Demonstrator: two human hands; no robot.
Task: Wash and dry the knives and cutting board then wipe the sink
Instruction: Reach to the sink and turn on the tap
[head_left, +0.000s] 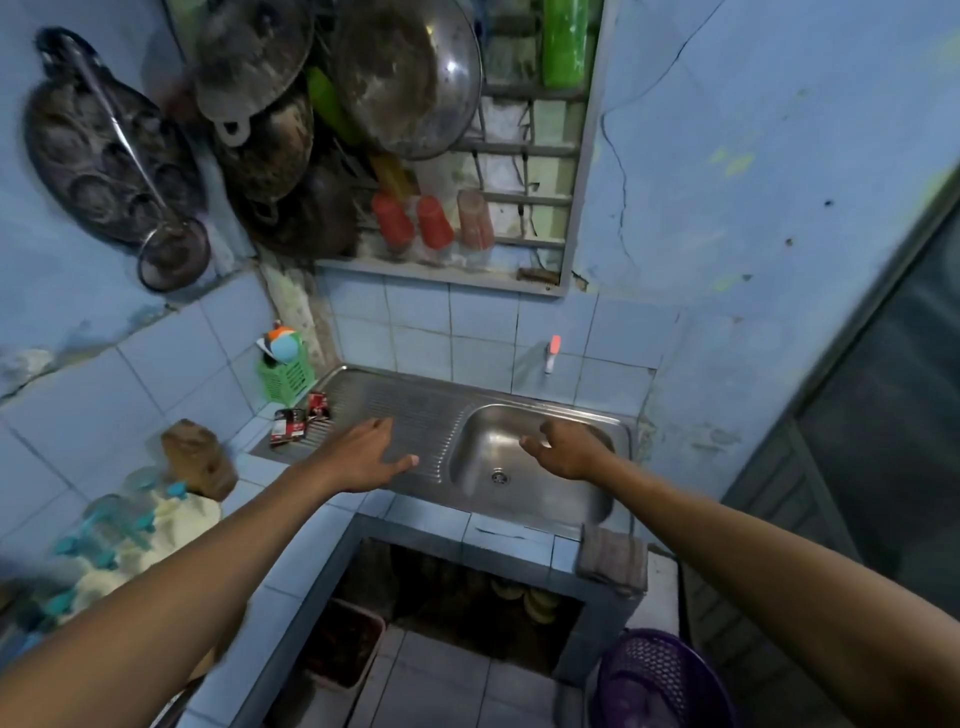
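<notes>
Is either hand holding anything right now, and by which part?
Nothing is held. The left hand is spread open above the draining board; the right hand hangs empty over the sink basin.

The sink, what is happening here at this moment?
A person reaches both bare hands out over the steel sink. The left hand is open above the ribbed drainboard, the right hand above the basin. Neither holds anything. The basin looks empty; no knives or cutting board show. A folded cloth lies on the counter edge.

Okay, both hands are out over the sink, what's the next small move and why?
Probably reach the right hand to the cloth on the counter edge: the sink looks empty, both hands hold nothing, and no knives or board show.
</notes>
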